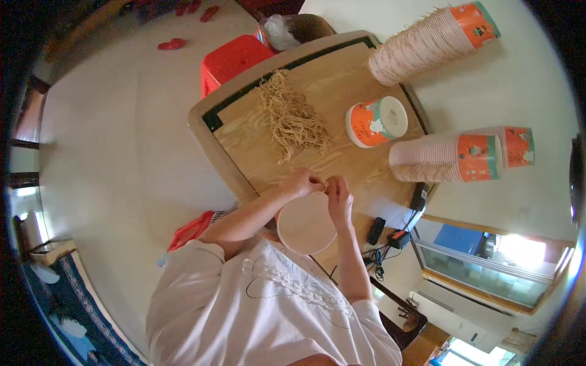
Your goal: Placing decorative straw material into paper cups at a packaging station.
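Tilted toward me near my chest is a paper bucket, its pale inside showing. At its far rim my left hand and my right hand almost meet, the fingers of both pinched together. What lies between the fingertips is too small to make out. Beyond them, a loose heap of tan strings is spread over the wooden board. To the right of the heap, a short stack of orange and green paper buckets stands bottom up.
Tall stacks of nested buckets lie on their sides, one at the far right and another nearer, with string ends along their rims. A black power adapter with cables sits right of my right forearm. A red stool stands beyond the table.
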`<state>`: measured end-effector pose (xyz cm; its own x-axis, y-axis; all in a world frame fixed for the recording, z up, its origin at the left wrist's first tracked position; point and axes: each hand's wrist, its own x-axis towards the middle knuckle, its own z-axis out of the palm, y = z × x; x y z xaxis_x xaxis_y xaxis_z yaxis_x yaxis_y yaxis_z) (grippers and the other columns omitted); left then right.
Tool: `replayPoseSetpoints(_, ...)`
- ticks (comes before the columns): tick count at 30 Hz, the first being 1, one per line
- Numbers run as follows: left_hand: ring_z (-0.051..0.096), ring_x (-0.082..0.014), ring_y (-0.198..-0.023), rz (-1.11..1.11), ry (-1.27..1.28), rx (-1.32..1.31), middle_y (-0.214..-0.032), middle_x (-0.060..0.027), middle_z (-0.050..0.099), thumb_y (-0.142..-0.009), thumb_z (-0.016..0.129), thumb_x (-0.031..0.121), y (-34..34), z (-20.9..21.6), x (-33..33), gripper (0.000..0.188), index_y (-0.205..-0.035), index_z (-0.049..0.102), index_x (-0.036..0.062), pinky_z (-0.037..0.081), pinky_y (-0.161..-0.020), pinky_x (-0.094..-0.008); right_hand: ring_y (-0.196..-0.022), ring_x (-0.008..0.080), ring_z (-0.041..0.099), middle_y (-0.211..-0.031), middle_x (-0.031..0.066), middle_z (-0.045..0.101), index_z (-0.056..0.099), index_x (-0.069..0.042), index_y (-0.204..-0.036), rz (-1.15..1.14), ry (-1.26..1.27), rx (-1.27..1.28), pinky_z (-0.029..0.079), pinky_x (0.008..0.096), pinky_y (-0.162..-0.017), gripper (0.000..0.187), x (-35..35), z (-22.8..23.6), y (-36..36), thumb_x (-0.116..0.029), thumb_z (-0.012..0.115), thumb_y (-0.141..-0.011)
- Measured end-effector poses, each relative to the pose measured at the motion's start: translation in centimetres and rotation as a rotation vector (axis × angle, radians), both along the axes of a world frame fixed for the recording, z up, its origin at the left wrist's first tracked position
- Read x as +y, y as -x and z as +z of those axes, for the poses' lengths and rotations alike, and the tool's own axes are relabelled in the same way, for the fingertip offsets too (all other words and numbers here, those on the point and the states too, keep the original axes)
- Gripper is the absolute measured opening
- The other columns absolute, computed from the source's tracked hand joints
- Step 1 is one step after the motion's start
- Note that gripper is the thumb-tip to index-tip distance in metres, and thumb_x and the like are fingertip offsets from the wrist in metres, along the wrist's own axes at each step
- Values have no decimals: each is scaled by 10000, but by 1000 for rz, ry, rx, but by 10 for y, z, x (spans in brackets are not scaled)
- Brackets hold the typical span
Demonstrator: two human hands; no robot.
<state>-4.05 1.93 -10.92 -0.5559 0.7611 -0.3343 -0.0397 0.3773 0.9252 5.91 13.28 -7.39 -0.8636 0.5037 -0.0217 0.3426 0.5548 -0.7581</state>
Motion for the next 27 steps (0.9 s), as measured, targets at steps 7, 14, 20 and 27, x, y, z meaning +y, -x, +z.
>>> replayPoseSetpoints(7,617,-208,-639,39,-61,62,-719,-99,641,-713,618,264,-9,-31,9,219,-807,658,71,469,-595,-328,-564,273,480,-641,166,495,495,16,-792,21,3,-183,389,369,-535,291,6,-6,10,-264,466,-869)
replayPoseSetpoints(14,557,-138,-573,80,-142,87,-641,-81,619,-751,625,193,-10,-25,7,171,-760,622,23,453,-559,-318,-587,240,475,-633,166,473,484,15,-763,24,89,-111,384,367,-556,276,16,-20,7,-237,452,-871)
replayPoseSetpoints(20,569,-165,-586,70,-47,107,-662,-89,617,-753,616,227,-12,-16,3,213,-753,604,15,457,-569,-330,-610,300,493,-671,193,497,496,15,-779,28,29,-194,395,382,-561,259,4,-2,16,-222,446,-871)
replayPoseSetpoints(27,582,-195,-590,144,-101,176,-658,-90,616,-766,605,244,-16,-18,6,224,-758,601,21,464,-578,-346,-598,135,377,-611,70,403,426,7,-749,168,22,-46,357,292,-553,258,12,-16,8,-214,433,-884)
